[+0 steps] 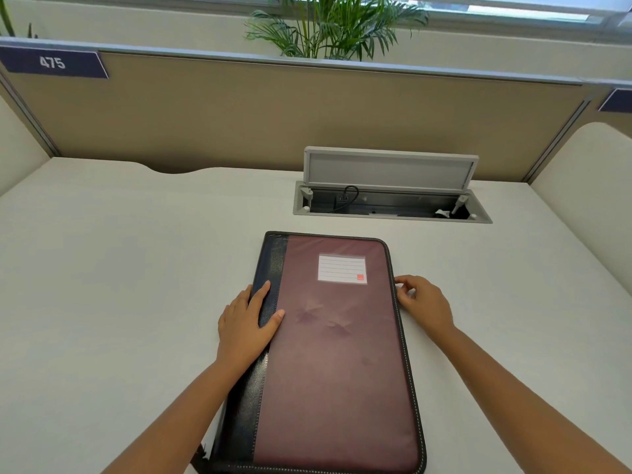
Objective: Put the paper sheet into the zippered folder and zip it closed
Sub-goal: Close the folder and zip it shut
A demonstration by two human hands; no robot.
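A maroon zippered folder [338, 354] with a black spine strip and a white label lies flat and closed on the white desk [119, 285], its spine to the left. My left hand [248, 323] rests flat on the spine edge, fingers spread, thumb on the maroon cover. My right hand [422, 301] is at the folder's right edge about a third of the way down, fingertips pinched at the zipper track; the zipper pull itself is too small to make out. No paper sheet is visible.
An open cable hatch [390, 203] with its grey lid raised sits in the desk behind the folder. A tan partition [273, 111] with a "475" tag [52, 62] walls the far edge. A potted palm [328, 25] stands beyond it.
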